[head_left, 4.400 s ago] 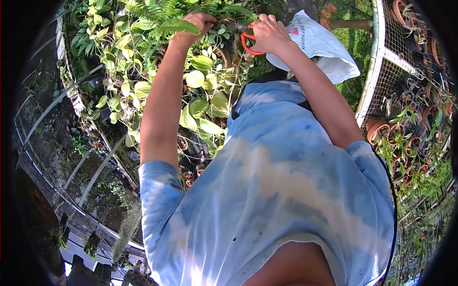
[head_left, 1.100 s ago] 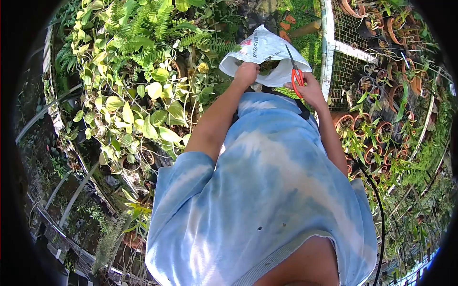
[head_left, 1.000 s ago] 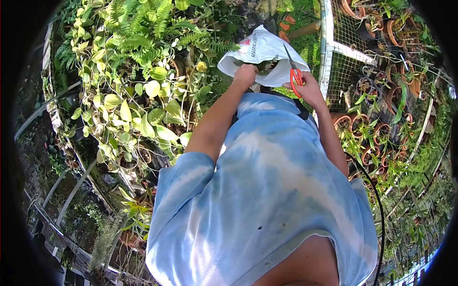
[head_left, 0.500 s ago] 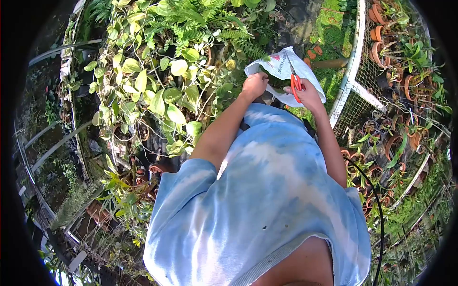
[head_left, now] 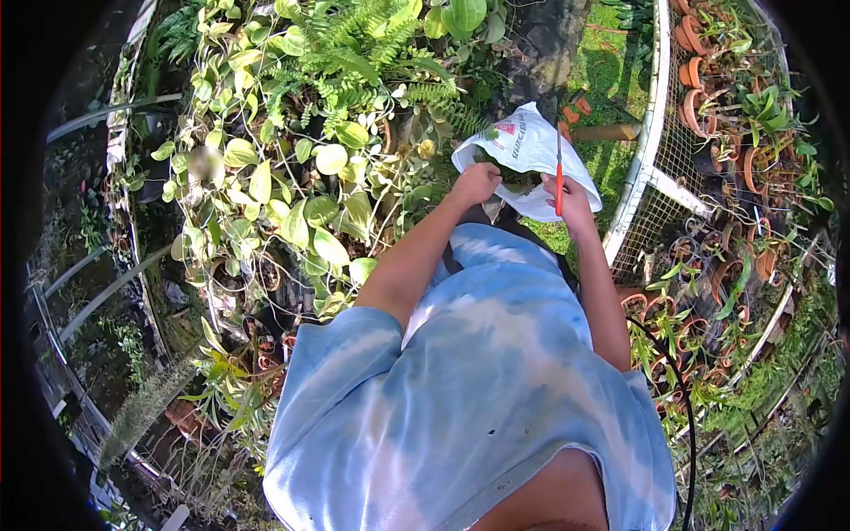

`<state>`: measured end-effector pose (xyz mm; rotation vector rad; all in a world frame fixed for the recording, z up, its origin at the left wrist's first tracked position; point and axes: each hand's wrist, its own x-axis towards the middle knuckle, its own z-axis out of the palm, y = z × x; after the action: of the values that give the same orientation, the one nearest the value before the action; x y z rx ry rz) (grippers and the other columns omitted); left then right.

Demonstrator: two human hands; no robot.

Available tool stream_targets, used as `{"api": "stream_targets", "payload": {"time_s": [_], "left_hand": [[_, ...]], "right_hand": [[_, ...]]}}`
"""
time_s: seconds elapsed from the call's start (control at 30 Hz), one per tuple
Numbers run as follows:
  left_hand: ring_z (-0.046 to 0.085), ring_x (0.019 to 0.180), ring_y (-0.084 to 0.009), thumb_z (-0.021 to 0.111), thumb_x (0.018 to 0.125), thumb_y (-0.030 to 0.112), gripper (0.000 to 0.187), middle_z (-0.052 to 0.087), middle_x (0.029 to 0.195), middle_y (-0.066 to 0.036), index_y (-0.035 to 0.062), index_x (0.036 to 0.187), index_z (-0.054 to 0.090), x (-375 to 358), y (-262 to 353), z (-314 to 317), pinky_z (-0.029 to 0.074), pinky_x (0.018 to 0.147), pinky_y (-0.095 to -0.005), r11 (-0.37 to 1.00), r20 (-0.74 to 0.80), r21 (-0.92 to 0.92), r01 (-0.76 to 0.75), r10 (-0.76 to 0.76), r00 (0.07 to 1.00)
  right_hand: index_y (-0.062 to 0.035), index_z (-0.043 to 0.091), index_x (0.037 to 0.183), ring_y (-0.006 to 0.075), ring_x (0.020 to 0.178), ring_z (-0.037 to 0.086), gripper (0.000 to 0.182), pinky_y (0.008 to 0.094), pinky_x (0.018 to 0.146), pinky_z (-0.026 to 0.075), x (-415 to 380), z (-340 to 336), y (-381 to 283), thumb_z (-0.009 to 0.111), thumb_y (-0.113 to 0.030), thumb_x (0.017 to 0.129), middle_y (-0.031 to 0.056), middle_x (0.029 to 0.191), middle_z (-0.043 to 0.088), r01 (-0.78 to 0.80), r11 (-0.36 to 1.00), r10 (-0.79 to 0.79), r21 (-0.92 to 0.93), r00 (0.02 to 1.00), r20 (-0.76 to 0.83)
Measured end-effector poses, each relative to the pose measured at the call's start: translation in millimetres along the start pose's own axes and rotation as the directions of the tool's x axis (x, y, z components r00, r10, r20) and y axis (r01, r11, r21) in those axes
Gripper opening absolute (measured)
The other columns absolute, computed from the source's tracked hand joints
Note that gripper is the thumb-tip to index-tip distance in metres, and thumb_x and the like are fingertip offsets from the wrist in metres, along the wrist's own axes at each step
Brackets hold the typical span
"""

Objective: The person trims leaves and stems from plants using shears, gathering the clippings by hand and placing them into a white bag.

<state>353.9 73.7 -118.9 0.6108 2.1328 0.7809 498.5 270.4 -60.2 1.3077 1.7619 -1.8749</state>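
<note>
A white plastic bag (head_left: 567, 164) with printed lettering hangs open in front of me, dark green plant material (head_left: 513, 180) visible in its mouth. My left hand (head_left: 479, 183) has its fingers closed on the bag's left rim. In my right hand (head_left: 571, 202), at the bag's right side, is a pair of scissors (head_left: 559, 181) with orange-red handles. They are seen nearly edge-on, blades pointing away from me and overlapping the bag. The fingers of the right hand curl round the handles, close to the bag's rim.
Trailing leafy plants (head_left: 292, 212) and a fern (head_left: 372, 66) crowd the left side. On the right, a white-framed wire mesh bench (head_left: 660, 106) carries several terracotta pots (head_left: 695, 111). Mossy ground (head_left: 611, 71) lies beyond the bag. A black cable (head_left: 682, 380) hangs beside my right arm.
The scissors have turned from showing their open handles to nearly edge-on. The bag's mouth has opened wider, showing more of the greenery inside. Both hands have shifted slightly toward me.
</note>
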Motion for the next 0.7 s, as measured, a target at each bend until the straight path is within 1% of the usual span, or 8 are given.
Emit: {"api": "stream_targets", "payload": {"time_s": [0.1,0.17,0.23,0.37,0.43,0.47,0.57,0.7], "left_hand": [[0.068,0.102,-0.0334,0.066,0.089,0.019,0.030,0.072,0.105,-0.018,0.0021,0.113,0.068,-5.0,29.2,-22.2,0.053,0.092,-0.0405,0.992,-0.219,-0.099,-0.073,0.050,0.974],[0.066,0.104,-0.0356,0.065,0.090,0.018,0.032,0.070,0.110,-0.020,0.0016,0.117,0.065,-4.0,40.2,-42.3,0.052,0.094,-0.0419,0.981,-0.449,-0.082,-0.174,0.120,0.886],[0.061,0.109,-0.0396,0.064,0.090,0.017,0.038,0.065,0.116,-0.022,0.0007,0.124,0.059,2.0,41.8,-73.0,0.048,0.098,-0.0449,0.970,-0.610,0.058,-0.236,0.222,0.761],[0.060,0.114,-0.0381,0.064,0.092,0.022,0.042,0.064,0.121,-0.023,-0.0015,0.126,0.059,2.2,42.2,-136.2,0.047,0.101,-0.0436,0.983,-0.729,0.142,-0.113,0.181,0.660],[0.064,0.101,-0.0405,0.063,0.089,0.022,0.037,0.068,0.108,-0.024,-0.0014,0.118,0.063,5.9,22.6,-156.9,0.050,0.094,-0.0453,0.984,-0.619,0.116,-0.136,0.179,0.765],[0.067,0.097,-0.0395,0.063,0.089,0.025,0.034,0.070,0.102,-0.023,-0.0021,0.109,0.067,7.6,15.0,-160.9,0.052,0.091,-0.0450,0.994,-0.507,0.102,-0.040,0.086,0.858],[0.067,0.095,-0.0396,0.064,0.088,0.026,0.034,0.071,0.098,-0.023,-0.0025,0.106,0.068,-3.2,4.9,-155.7,0.052,0.090,-0.0464,0.995,-0.348,0.100,-0.010,0.044,0.937],[0.061,0.110,-0.0405,0.063,0.089,0.024,0.042,0.065,0.115,-0.025,0.0001,0.123,0.061,-2.0,13.5,-152.3,0.048,0.097,-0.0471,0.998,-0.530,0.050,-0.030,0.052,0.846]], "right_hand": [[-0.0035,0.066,0.112,0.0105,0.093,0.061,0.041,0.0270,0.081,0.051,-10.9,10.6,-25.3,0.074,-0.039,0.091,0.0033,0.102,0.066,0.035,0.998,-0.038,0.045,0.998,0.050],[-0.0042,0.067,0.113,0.0100,0.092,0.061,0.040,0.0270,0.080,0.051,-8.6,19.0,-38.5,0.073,-0.037,0.092,0.0026,0.102,0.067,0.092,0.994,-0.096,0.052,0.992,0.079],[-0.0062,0.067,0.107,0.0075,0.085,0.059,0.034,0.0255,0.076,0.048,-1.6,28.9,-53.8,0.075,-0.036,0.091,-0.0005,0.095,0.065,0.157,0.985,-0.163,0.069,0.982,0.094],[-0.0077,0.066,0.100,0.0039,0.073,0.052,0.024,0.0204,0.067,0.041,0.2,52.5,-95.3,0.075,-0.028,0.091,-0.0043,0.085,0.062,0.269,0.952,-0.289,0.146,0.948,0.134],[-0.0077,0.066,0.100,0.0036,0.073,0.051,0.024,0.0203,0.068,0.041,-5.5,62.4,-117.1,0.075,-0.028,0.092,-0.0044,0.085,0.061,0.261,0.953,-0.283,0.151,0.947,0.153],[-0.0070,0.066,0.102,0.0043,0.076,0.054,0.024,0.0209,0.071,0.043,-0.3,63.6,-119.1,0.074,-0.028,0.092,-0.0040,0.085,0.062,0.292,0.949,-0.309,0.119,0.935,0.176],[-0.0062,0.067,0.104,0.0056,0.078,0.056,0.026,0.0225,0.074,0.045,11.0,68.5,-117.6,0.074,-0.028,0.092,-0.0029,0.087,0.064,0.330,0.939,-0.343,0.100,0.921,0.184],[-0.0053,0.069,0.106,0.0063,0.079,0.056,0.027,0.0235,0.076,0.046,13.5,68.2,-110.3,0.074,-0.028,0.092,-0.0023,0.088,0.065,0.353,0.932,-0.362,0.082,0.912,0.191]]}}
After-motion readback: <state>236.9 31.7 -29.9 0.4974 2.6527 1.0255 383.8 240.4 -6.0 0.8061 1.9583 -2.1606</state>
